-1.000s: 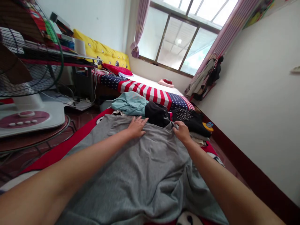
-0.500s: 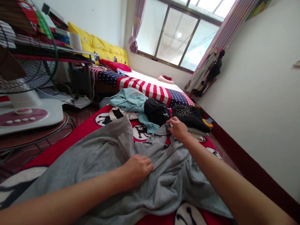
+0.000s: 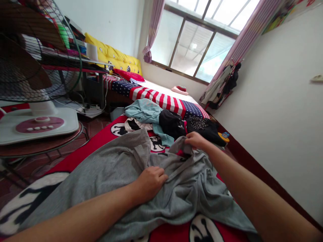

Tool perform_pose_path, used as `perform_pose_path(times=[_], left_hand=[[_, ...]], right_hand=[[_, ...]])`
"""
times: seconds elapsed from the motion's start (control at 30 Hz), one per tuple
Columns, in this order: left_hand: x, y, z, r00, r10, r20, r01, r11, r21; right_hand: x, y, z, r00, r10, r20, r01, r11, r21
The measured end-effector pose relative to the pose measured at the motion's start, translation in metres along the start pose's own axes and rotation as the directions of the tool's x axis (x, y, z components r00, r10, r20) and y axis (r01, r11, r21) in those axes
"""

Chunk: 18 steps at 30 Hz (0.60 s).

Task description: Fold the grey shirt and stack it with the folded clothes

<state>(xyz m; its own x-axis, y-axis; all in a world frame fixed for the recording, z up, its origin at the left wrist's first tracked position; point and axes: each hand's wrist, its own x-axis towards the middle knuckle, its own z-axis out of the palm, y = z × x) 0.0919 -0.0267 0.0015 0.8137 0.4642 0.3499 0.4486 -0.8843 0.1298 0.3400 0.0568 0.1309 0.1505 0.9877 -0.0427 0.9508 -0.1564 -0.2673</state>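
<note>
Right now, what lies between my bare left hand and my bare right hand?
In the head view, folds of the grey cloth garment lie between the left hand and the right hand, with a small gap showing red blanket near the right.

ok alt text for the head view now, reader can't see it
A person's right hand holds the far edge of a grey garment on a red patterned blanket, while the left hand lies on the garment's middle. Beyond are a teal garment and black clothing; a fan stands at left.

White fan (image 3: 42, 107) nine o'clock, on round stand (image 3: 51, 142). Yellow cushion (image 3: 117, 59) eleven o'clock. Striped bed cover (image 3: 161, 98) twelve. Window (image 3: 193, 48) one. Hanging clothes (image 3: 220, 82) two.
</note>
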Motion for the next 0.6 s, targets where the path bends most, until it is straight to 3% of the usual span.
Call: perform_pose_path(times=[0.07, 0.1, 0.17, 0.2, 0.23, 0.33, 0.43, 0.53, 0.6], left_hand=[[0.0, 0.001, -0.002, 1.0, -0.018, 0.01, 0.018, 1.0, -0.009], [-0.001, 0.001, -0.003, 0.999, -0.034, 0.007, 0.034, 0.999, -0.013], [-0.002, -0.001, -0.005, 0.998, -0.069, -0.005, 0.069, 0.998, -0.01], [-0.002, -0.004, -0.006, 0.996, -0.083, -0.008, 0.083, 0.997, -0.001], [-0.001, -0.007, -0.008, 0.996, -0.092, -0.004, 0.092, 0.996, 0.014], [0.01, -0.028, -0.022, 0.993, -0.114, -0.002, 0.114, 0.99, 0.085], [0.038, -0.062, -0.051, 0.973, -0.21, -0.096, 0.224, 0.961, 0.161], [0.073, -0.094, -0.076, 0.905, -0.334, -0.265, 0.394, 0.892, 0.223], [0.091, -0.103, -0.079, 0.849, -0.395, -0.351, 0.49, 0.837, 0.243]], right_hand=[[0.01, 0.009, -0.029, 0.987, 0.055, -0.148, -0.029, 0.984, 0.173], [0.013, 0.014, -0.039, 0.958, 0.103, -0.266, -0.012, 0.946, 0.323], [0.016, 0.025, -0.046, 0.847, 0.255, -0.467, 0.106, 0.78, 0.617], [0.014, 0.031, -0.043, 0.796, 0.323, -0.511, 0.169, 0.693, 0.701], [0.01, 0.037, -0.035, 0.775, 0.352, -0.525, 0.2, 0.651, 0.732], [-0.013, 0.059, 0.005, 0.834, 0.265, -0.485, 0.135, 0.753, 0.644], [-0.043, 0.082, 0.046, 0.855, 0.182, -0.485, 0.104, 0.858, 0.503], [-0.064, 0.101, 0.067, 0.842, 0.199, -0.501, 0.048, 0.898, 0.438], [-0.069, 0.111, 0.07, 0.826, 0.265, -0.497, -0.002, 0.884, 0.468]])
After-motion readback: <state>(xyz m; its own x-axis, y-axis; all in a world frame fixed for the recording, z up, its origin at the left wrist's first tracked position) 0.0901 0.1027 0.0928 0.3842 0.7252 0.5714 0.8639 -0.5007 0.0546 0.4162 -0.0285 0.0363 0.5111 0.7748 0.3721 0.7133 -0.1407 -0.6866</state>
